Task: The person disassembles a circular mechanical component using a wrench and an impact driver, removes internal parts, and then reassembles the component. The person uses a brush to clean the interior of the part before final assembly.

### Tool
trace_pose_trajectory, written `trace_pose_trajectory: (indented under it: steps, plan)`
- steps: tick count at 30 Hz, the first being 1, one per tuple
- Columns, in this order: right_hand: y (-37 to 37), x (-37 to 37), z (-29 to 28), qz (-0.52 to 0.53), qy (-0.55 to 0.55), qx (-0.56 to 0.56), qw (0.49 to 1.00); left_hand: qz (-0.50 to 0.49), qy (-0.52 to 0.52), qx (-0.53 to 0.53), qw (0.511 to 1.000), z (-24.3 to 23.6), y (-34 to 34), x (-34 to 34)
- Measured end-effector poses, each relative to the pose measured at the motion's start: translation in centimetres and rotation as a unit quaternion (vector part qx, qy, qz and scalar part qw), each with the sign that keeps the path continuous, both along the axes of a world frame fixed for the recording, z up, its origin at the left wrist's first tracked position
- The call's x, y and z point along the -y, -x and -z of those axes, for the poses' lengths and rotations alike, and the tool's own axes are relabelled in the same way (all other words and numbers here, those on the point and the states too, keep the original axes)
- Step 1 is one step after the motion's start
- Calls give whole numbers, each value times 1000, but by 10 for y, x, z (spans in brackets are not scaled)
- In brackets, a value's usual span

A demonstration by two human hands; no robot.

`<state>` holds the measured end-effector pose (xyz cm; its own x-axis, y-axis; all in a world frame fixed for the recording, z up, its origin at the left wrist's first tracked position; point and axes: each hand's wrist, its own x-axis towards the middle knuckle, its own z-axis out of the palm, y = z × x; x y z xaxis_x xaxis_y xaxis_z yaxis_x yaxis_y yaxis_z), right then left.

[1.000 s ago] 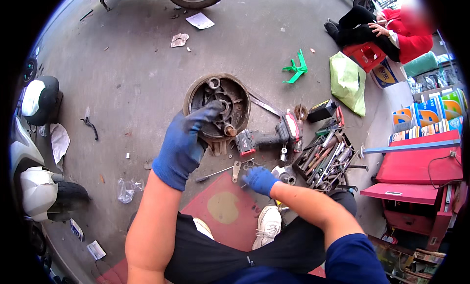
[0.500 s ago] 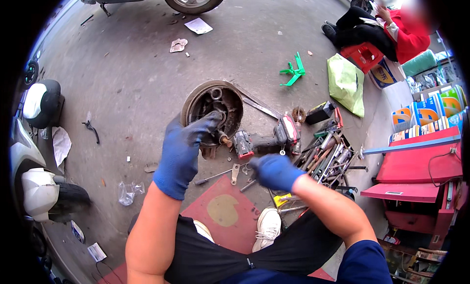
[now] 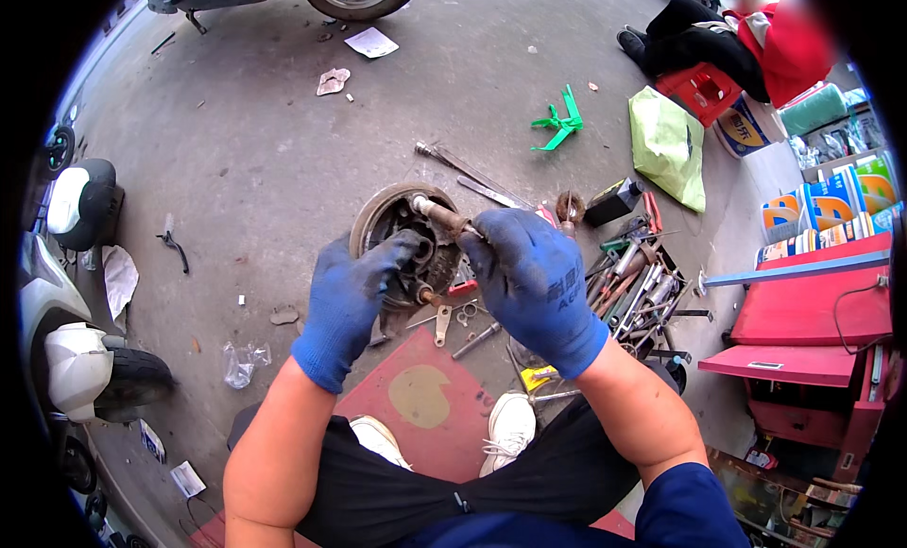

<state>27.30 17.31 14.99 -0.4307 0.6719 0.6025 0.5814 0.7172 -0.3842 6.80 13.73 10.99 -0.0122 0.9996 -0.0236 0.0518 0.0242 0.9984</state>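
A round, rusty metal brake drum (image 3: pixel 363 229) rests on the ground in front of me, its greasy inner parts exposed. My left hand (image 3: pixel 351 282), in a blue work glove with a dark palm, reaches over its near left rim, fingers bent around the inner parts. My right hand (image 3: pixel 539 283), gloved alike, is closed on the near end of a rusty cylindrical metal piece (image 3: pixel 442 215). The piece's shiny far end lies over the drum's upper rim. A rusty bolt-like stub (image 3: pixel 428 296) sticks out low in the drum. My right hand mostly hides a red-and-black power tool.
A box of hand tools (image 3: pixel 635 293) stands at right, near a black bottle (image 3: pixel 614 202). A flat metal link (image 3: pixel 442 325) lies before my shoes. Beyond are a green bag (image 3: pixel 669 146), a seated person in red (image 3: pixel 779 47) and a red cabinet (image 3: pixel 803 307). Scooters stand left and ahead.
My right hand has moved from beside the tools up to the drum and now holds the rusty cylindrical piece. My left hand stays at the drum.
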Motion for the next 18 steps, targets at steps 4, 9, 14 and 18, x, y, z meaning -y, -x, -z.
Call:
trace_pose_trajectory:
  steps: [4,9,14,18]
  plan:
    - [-4,7,-1,10,17,48,999,-56,51,-68,995,-21,-8,-1]
    - [-8,8,4,29,14,76,997,-56,19,-59,997,-35,-14,-6]
    - [-7,12,1,27,87,38,995,-39,19,-45,998,-15,-9,-9]
    - [-10,10,-3,19,78,55,995,-8,38,-61,997,-18,-7,-13]
